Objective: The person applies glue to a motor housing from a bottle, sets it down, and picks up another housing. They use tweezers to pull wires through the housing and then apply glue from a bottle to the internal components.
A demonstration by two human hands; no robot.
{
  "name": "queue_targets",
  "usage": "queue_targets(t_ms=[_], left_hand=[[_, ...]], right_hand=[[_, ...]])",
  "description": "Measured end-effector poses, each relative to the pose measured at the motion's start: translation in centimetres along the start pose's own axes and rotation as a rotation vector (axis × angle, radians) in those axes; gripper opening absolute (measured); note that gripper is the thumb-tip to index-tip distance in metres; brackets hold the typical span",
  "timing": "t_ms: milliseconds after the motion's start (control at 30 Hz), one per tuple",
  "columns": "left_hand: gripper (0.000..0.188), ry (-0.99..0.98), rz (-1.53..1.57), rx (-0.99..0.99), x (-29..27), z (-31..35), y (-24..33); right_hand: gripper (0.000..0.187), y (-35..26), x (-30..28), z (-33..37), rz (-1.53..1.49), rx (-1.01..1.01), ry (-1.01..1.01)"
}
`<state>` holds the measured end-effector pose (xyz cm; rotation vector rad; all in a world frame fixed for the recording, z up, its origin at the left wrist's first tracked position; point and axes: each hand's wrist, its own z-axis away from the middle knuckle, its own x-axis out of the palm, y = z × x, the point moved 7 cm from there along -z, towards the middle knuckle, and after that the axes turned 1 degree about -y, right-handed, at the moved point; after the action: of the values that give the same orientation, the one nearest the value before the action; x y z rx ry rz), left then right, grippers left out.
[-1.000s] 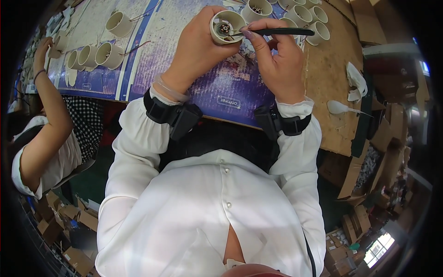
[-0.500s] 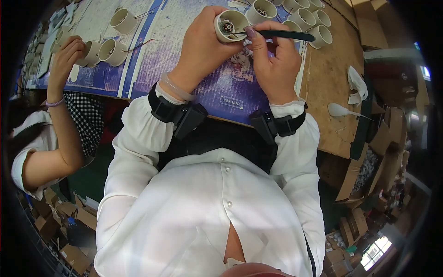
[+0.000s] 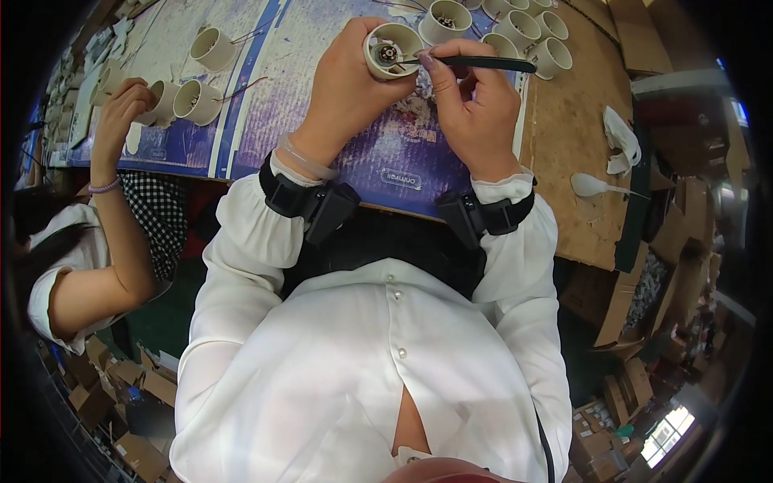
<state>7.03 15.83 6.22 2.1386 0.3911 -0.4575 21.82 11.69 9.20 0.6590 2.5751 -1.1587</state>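
Tilted toward me, a white plastic cup-shaped housing (image 3: 405,37) shows a small round motor-like part (image 3: 388,54) inside it. My left hand (image 3: 342,92) is closed around the housing from its left and underneath. Between the thumb and fingers of my right hand (image 3: 477,117) is a pair of black tweezers (image 3: 495,62). The tips reach into the housing, beside the round part; exactly what they touch is too small to make out. Just beyond the held housing stands another white cup (image 3: 443,29) with small parts in it.
Several white cups (image 3: 515,28) stand at the far right, others (image 3: 197,103) at the left with thin wires. A co-worker's hand (image 3: 125,109) touches a cup there. A white squeeze bulb (image 3: 592,185) and crumpled white material (image 3: 622,138) lie on the bare board at right.
Both hands, with the housing and tweezers, have shifted slightly left in the picture. The tweezers stay inside the housing. The co-worker's hand remains at the cups on the left.
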Motion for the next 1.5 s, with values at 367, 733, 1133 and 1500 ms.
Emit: queue_targets(t_ms=[367,733,1133,1500], left_hand=[[0.053,-0.007,0.062,-0.035,0.10,-0.05,0.01],[0.051,-0.004,0.064,-0.035,0.14,-0.03,0.04],[0.050,0.013,0.003,0.004,0.37,0.00,0.36],[0.052,-0.010,0.009,-0.054,0.28,0.07,-0.16]], right_hand=[[0.015,0.07,-0.07,-0.11,-0.035,0.014,0.003],[0.016,0.15,0.13,-0.01,-0.018,-0.015,0.001],[0.015,-0.08,0.50,0.16,0.041,-0.027,0.027],[0.016,0.30,-0.25,-0.02,-0.073,0.049,0.032]])
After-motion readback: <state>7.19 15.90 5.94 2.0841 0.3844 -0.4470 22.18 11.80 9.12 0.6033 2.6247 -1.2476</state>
